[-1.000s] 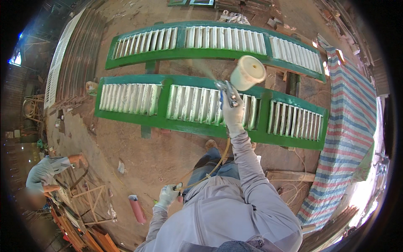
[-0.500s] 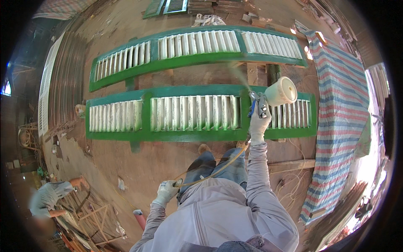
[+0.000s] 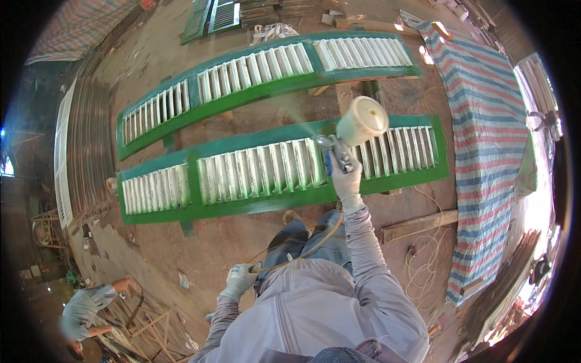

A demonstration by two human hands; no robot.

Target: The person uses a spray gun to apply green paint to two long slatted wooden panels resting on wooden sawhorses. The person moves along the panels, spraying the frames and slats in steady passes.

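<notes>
My gloved right hand is wrapped round the handle of a spray gun with a whitish paint cup on top. A faint mist leaves its nozzle toward the upper left, over the far rail of the nearer louvered shutter. This shutter has a green frame and mostly white slats, with green tinting some slat ends. Down by my waist, my gloved left hand closes on a yellowish air hose, which runs across to the gun. Beyond lies a second green-framed shutter with white slats.
A striped tarp covers something long on the right. Loose hose coils lie near a wooden beam. At the lower left, a person bends beside a pile of wooden frames. Corrugated sheets stand on the left.
My right hand has moved left with the spray gun, from the right divider toward the middle slats. The whole view has tilted, while my left hand keeps hold of the hose.
</notes>
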